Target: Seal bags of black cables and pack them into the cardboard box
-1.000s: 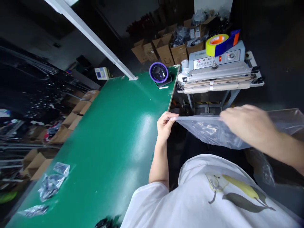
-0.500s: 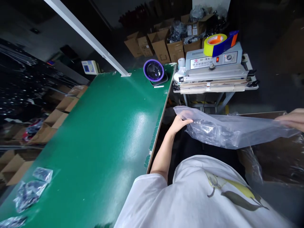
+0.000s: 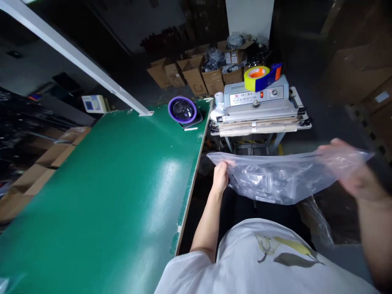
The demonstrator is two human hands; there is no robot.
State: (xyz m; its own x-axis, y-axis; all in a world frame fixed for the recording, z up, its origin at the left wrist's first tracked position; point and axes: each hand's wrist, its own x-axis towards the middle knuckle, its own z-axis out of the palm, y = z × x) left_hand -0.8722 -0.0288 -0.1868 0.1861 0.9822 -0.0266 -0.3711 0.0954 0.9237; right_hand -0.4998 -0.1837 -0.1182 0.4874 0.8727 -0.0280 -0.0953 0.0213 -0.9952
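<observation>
The person's left hand (image 3: 221, 176), just right of centre, has its fingers curled closed on the left end of a large clear plastic bag (image 3: 275, 179). The right hand (image 3: 352, 171), out at 3 o'clock, grips the bag's other end; it shows through the film and is blurred, so the exact set of its fingers cannot be told. The bag hangs stretched between both hands, in the air above the person's lap, with crumpled clear wrapping visible inside it.

Below the hands, at 6 o'clock, is the person's white shirt (image 3: 269, 265) printed with a yellow fruit design. At 9 o'clock from the left hand lies a long green worktable (image 3: 107, 196), its edge just beside the forearm. At the table's far corner, towards 11 o'clock, sits a round purple-rimmed magnifier lamp (image 3: 183, 110). At 12 o'clock stands a grey metal heat-sealing machine (image 3: 257, 108) on a stand, with a yellow tape roll in a blue dispenser (image 3: 261, 76) on top. Behind it are open brown cardboard boxes (image 3: 196, 77).
</observation>
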